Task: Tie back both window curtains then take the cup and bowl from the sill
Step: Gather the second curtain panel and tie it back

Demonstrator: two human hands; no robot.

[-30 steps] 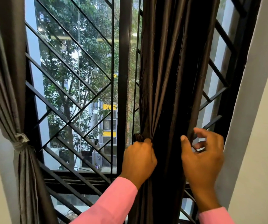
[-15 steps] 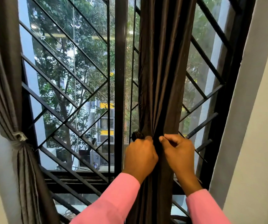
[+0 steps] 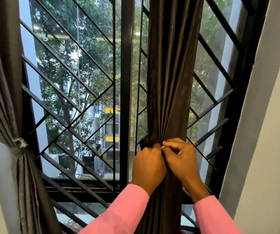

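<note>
The right curtain (image 3: 171, 73), dark brown, hangs gathered into a narrow bunch in front of the window. My left hand (image 3: 148, 166) and my right hand (image 3: 183, 159) meet at its front, knuckles touching, both closed on the bunched fabric. A dark fold or strap end (image 3: 145, 142) sticks out just left of my left thumb. The left curtain (image 3: 2, 81), grey, is pulled to the wall and cinched by a pale tie (image 3: 19, 144). No cup, bowl or sill surface shows.
A black metal grille (image 3: 78, 112) with diagonal bars covers the glass, with a thick vertical post (image 3: 126, 92) in the middle. White wall (image 3: 267, 132) rises close on the right, and more wall stands at the far left. Trees and a building lie outside.
My right hand has come in from the right edge of the curtain to meet my left hand. The curtain is drawn into a tighter bunch, uncovering more grille on the right.
</note>
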